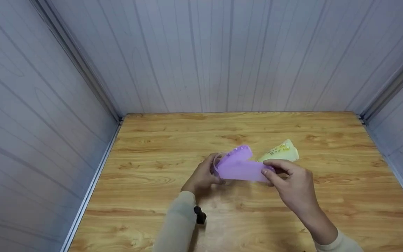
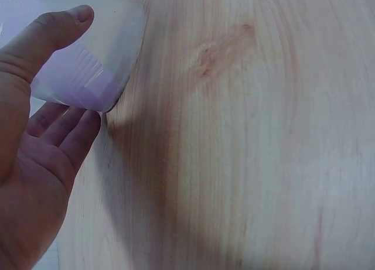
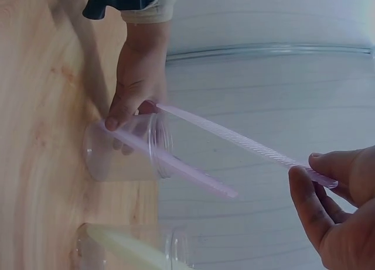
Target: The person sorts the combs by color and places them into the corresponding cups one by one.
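My left hand point(image 1: 201, 175) grips a clear round jar point(image 3: 117, 167) near the tabletop, thumb on one side and fingers on the other. One translucent purple strip point(image 1: 238, 155), printed with small marks near its rounded end, leans inside the jar and sticks out of its mouth. My right hand point(image 1: 297, 187) pinches the end of a second purple strip point(image 3: 234, 141), finely ribbed, between thumb and fingers. Its other end reaches the jar's mouth beside my left hand; whether it is inside cannot be told. The left wrist view shows purple through the jar wall point(image 2: 126, 36).
Beyond my right hand, a pale yellow strip point(image 1: 280, 153) with printed marks stands in a second clear jar point(image 3: 96, 258). The wood-grain table point(image 1: 152, 150) is bordered by grey panel walls point(image 1: 208, 70) at the back and sides. A black clip point(image 1: 200, 215) is on the left sleeve.
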Motion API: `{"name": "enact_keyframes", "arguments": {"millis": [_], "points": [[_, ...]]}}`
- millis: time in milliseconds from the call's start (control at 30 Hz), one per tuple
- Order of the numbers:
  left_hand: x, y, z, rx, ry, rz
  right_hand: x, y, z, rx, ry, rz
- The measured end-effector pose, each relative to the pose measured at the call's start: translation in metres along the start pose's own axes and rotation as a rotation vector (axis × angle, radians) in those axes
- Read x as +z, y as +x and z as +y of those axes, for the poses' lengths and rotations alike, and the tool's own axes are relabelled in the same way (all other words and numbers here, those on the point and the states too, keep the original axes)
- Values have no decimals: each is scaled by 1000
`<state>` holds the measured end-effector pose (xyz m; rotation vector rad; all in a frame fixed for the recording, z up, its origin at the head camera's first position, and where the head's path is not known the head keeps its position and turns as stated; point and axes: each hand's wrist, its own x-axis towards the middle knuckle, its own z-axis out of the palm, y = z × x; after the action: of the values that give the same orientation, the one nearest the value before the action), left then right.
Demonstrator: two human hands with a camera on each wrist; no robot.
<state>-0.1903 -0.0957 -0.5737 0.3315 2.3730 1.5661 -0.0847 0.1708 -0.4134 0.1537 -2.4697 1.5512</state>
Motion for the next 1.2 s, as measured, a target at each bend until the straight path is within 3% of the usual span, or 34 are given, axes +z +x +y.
{"name": "enact_keyframes", "arguments": {"millis": [233, 433, 733, 1200], "points": [[1, 1, -1, -3, -5, 6, 1, 12, -2, -39, -45, -7], [2, 1, -3, 21, -23, 3, 3, 22, -1, -39, 7, -35], [3, 2, -3, 34, -37, 1, 8, 35, 3, -63, -12, -17], [0, 1, -1, 35, -72, -11, 24, 47, 9, -64, -65, -103]]}}
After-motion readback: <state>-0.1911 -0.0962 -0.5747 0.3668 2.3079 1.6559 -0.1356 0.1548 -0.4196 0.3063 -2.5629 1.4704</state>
